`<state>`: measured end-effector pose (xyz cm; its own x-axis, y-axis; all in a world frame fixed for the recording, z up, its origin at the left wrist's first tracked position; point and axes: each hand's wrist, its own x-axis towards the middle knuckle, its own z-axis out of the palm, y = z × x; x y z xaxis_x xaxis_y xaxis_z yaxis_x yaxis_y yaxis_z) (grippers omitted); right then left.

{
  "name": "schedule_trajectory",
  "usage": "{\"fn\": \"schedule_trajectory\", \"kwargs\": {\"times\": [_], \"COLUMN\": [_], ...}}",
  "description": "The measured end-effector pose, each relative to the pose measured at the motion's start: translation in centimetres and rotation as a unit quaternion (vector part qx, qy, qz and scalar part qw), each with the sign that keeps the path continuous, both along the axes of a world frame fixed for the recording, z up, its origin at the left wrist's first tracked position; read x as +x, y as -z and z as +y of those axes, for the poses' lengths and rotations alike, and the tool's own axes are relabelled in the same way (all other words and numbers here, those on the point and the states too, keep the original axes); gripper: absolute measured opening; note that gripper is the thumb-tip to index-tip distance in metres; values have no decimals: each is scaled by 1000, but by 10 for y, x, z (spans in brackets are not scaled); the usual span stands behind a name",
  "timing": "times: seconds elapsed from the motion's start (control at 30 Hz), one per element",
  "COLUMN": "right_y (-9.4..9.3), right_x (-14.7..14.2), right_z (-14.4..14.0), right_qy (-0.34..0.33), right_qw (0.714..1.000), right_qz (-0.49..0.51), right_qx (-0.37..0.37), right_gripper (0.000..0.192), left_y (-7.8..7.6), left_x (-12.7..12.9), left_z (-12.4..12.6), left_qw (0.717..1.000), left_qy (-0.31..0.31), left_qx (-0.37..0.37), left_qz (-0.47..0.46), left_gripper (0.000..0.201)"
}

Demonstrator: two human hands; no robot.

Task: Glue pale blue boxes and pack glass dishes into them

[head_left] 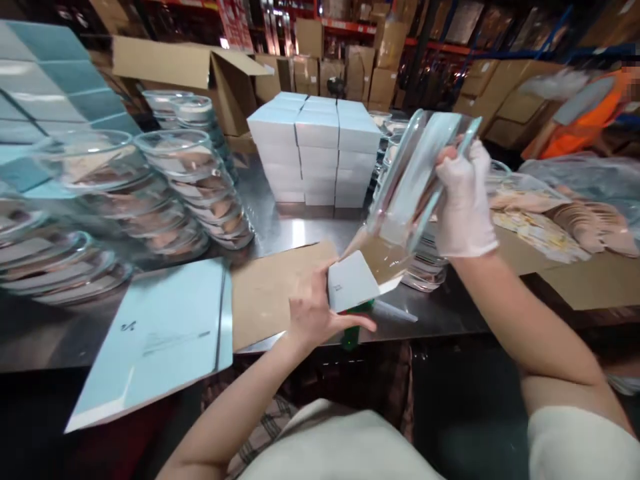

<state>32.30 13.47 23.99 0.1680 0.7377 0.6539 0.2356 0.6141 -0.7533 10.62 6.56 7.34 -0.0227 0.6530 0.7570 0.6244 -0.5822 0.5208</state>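
Observation:
My right hand [463, 193], in a white glove, is closed around the rim of a tilted stack of clear bowls [410, 173], blurred by motion. The stack's lower end is at the open end of a cardboard box [380, 257], brown inside with a pale flap. My bare left hand [313, 307] holds this box at its near left, thumb stretched out below the pale flap and fingers partly hidden. Left of it, a light blue printed panel [165, 333] and a brown cardboard panel [280, 287] lie unfolded; whether they join the box I cannot tell.
Stacks of clear bowls [195, 180] stand on the metal table [260, 180] at left. Piled pale blue boxes [315, 153] stand centre back, more at far left. A green object [351, 333] shows under the box. At right lie tan pieces [595, 223]; a person in orange [590, 120] is behind.

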Motion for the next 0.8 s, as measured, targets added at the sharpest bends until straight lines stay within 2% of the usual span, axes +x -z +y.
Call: {"fn": "schedule_trajectory", "kwargs": {"times": [0.03,0.1,0.13,0.2,0.23,0.27,0.3,0.33,0.4,0.43,0.47,0.53,0.6,0.67,0.73,0.77,0.8], "right_y": [8,19,22,26,29,34,41,52,85,104,125,162,188,201,202,200,198], "right_x": [-18,-42,-48,-47,-42,-36,-29,-22,-14,-15,-20,-41,-72,-107,-136,-146,-152], "right_z": [-4,-18,-27,-41,-46,-50,-53,-55,-57,-58,-60,-65,-70,-74,-77,-78,-78], "right_qy": [18,12,-29,-143,-188,-209,-201,-169,-86,-62,-64,-138,-217,-219,-148,-107,-76], "right_qw": [998,984,966,903,875,867,883,913,966,978,981,971,955,958,972,976,978], "right_qz": [-20,-143,-233,-398,-443,-451,-424,-369,-242,-201,-182,-169,-147,-95,-16,23,55], "right_qx": [49,110,111,74,53,38,33,31,24,7,-25,-97,-138,-162,-183,-187,-189], "right_gripper": [82,79,74,79,83,84,81,73,50,41,46,76,88,77,51,43,46], "left_y": [6,20,28,45,54,63,71,79,90,94,97,99,99,97,96,97,97], "left_x": [-7,-24,-33,-51,-60,-67,-73,-79,-88,-93,-97,-105,-109,-108,-101,-98,-96], "left_z": [-5,-14,-17,-25,-28,-32,-35,-38,-42,-44,-46,-51,-56,-61,-63,-64,-63], "left_qw": [999,987,977,961,959,960,962,965,969,971,973,978,981,981,975,970,964], "left_qy": [-4,-10,-12,-2,9,21,31,38,42,48,58,81,91,78,38,9,-17], "left_qx": [-25,-78,-98,-119,-122,-121,-110,-88,-21,18,48,70,64,38,25,31,43], "left_qz": [-41,-141,-190,-248,-255,-254,-249,-245,-242,-234,-218,-177,-161,-173,-216,-242,-263], "left_gripper": [116,117,116,115,113,111,110,109,99,89,77,55,53,56,52,55,60]}}
